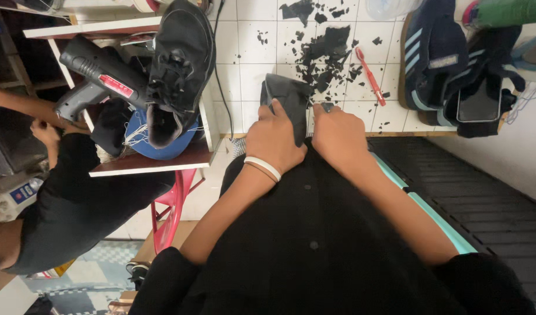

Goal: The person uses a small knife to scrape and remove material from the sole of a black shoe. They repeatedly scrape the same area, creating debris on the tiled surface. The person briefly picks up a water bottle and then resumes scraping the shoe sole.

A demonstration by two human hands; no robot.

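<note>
My left hand [274, 137] and my right hand [338, 135] are side by side at the edge of a white tiled worktop [244, 70], both closed on a dark grey flat piece of material [286, 93] that sticks up between them. My left wrist wears a white band. A small metal tool tip shows at my right hand's fingers. Black scraps [326, 49] lie scattered on the tiles just beyond.
A red utility knife [370, 76] lies right of the scraps. A black shoe [177, 67] and a black hot-glue gun [96, 73] sit on a small shelf at left. Dark shoes and a phone [479, 102] lie at right. Another person in black [63, 192] is at left.
</note>
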